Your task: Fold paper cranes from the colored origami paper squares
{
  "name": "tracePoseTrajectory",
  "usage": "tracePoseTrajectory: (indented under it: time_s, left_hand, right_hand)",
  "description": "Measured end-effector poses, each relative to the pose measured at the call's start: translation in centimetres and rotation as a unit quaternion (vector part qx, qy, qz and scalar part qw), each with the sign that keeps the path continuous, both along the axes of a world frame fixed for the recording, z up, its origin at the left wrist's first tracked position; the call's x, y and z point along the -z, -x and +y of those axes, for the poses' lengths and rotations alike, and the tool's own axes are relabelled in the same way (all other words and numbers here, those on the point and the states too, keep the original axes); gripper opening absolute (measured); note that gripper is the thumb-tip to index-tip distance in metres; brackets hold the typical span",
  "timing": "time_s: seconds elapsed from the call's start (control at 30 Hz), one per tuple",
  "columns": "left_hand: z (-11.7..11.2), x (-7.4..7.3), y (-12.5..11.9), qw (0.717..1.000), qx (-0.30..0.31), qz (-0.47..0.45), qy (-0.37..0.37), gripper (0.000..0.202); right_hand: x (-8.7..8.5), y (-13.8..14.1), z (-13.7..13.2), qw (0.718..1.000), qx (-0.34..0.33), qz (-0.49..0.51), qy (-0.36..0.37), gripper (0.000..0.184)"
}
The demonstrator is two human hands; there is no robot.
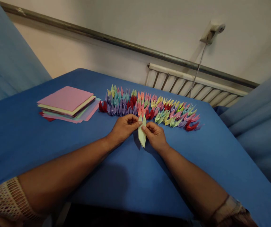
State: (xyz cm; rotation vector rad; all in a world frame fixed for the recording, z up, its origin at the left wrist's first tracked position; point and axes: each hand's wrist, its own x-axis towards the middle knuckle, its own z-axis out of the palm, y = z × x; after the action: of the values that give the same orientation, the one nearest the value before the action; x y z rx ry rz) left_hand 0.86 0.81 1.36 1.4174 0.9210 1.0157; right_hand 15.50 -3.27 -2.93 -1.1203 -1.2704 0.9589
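A pale green folded paper piece (141,135), long and pointed, is held just above the blue table (55,138). My left hand (124,127) pinches its upper left flap with closed fingers. My right hand (155,135) pinches its right edge, fingers closed too. Just behind both hands stand rows of several small folded paper cranes (149,108) in purple, red, pink, yellow and green.
A stack of coloured square paper sheets (67,104), pink on top, lies at the back left of the table. Behind the table run a white wall, a metal rail (107,39) and a radiator (197,86). Blue fabric hangs at both sides.
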Motion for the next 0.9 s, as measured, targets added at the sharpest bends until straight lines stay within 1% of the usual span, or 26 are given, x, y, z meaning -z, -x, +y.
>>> tracePoseTrajectory:
  time_s: [0.2, 0.33, 0.53, 0.63, 0.8, 0.9]
  left_hand:
    - [0.22, -0.47, 0.11, 0.998, -0.028, -0.042, 0.025, 0.016]
    - [0.33, -0.47, 0.24, 0.998, -0.028, -0.045, 0.024, 0.016]
    - [0.43, -0.38, 0.42, 0.999, -0.031, 0.010, -0.036, 0.017]
    - [0.47, -0.44, 0.51, 0.999, -0.031, 0.012, -0.042, 0.017]
    - [0.31, -0.77, 0.42, 0.999, -0.037, -0.022, -0.019, 0.015]
    - [0.14, -0.89, 0.33, 0.999, -0.008, -0.038, 0.012, 0.019]
  right_hand:
    - [0.21, 0.15, -0.06, 0.998, -0.054, 0.010, 0.019, 0.034]
    - [0.30, 0.21, -0.07, 0.998, -0.051, 0.007, 0.023, 0.034]
    - [0.51, 0.12, -0.08, 0.998, -0.049, -0.027, 0.011, 0.031]
    - [0.55, 0.12, -0.13, 0.998, -0.058, -0.034, 0.004, 0.029]
    - [0.48, 0.15, -0.27, 0.997, -0.061, -0.053, 0.004, 0.027]
    - [0.56, 0.17, -0.23, 0.998, -0.051, -0.048, 0.008, 0.028]
